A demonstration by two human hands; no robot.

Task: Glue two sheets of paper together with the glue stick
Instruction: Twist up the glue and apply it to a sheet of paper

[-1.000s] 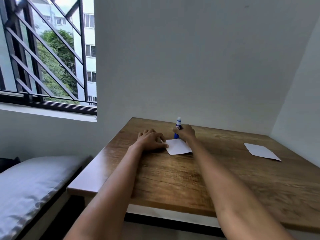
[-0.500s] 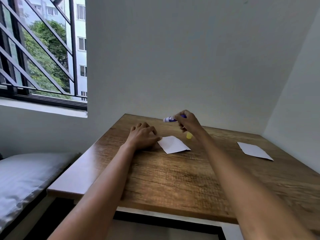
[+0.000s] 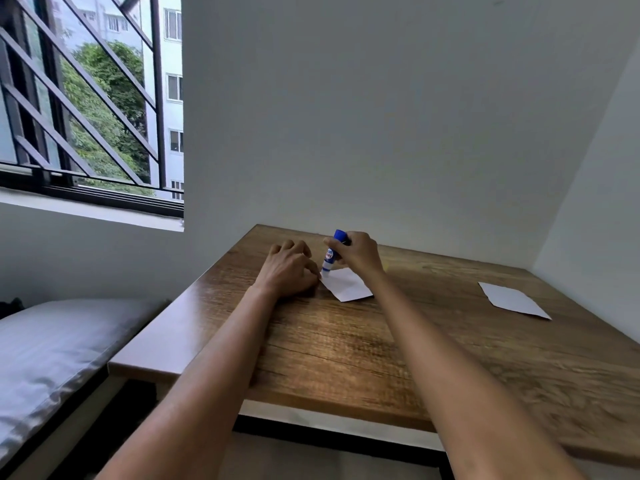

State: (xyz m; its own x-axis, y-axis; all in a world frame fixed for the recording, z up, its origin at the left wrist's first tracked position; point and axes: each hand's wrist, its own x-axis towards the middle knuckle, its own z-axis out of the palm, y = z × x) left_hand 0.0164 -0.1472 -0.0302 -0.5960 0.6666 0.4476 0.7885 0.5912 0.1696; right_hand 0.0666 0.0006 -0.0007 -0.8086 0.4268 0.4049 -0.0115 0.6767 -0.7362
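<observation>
Glue stick on paper

Right hand (image 3: 358, 252) grips the stick (image 3: 331, 252), tip down on the paper's (image 3: 348, 285) 11 o'clock corner; left hand (image 3: 289, 270), fingers curled, rests at its 9 o'clock edge.

A wooden table (image 3: 346, 341) with a dark grain stands pushed into the corner of a room, its far edge against a plain pale grey wall (image 3: 381, 116) and its right side against a second wall (image 3: 602, 202). To the left a window (image 3: 86, 98) with dark diagonal bars lets in daylight; through it show green trees and a pale building. Below the sill lies a grey cushion (image 3: 52, 348) on a low dark frame beside the table.
</observation>
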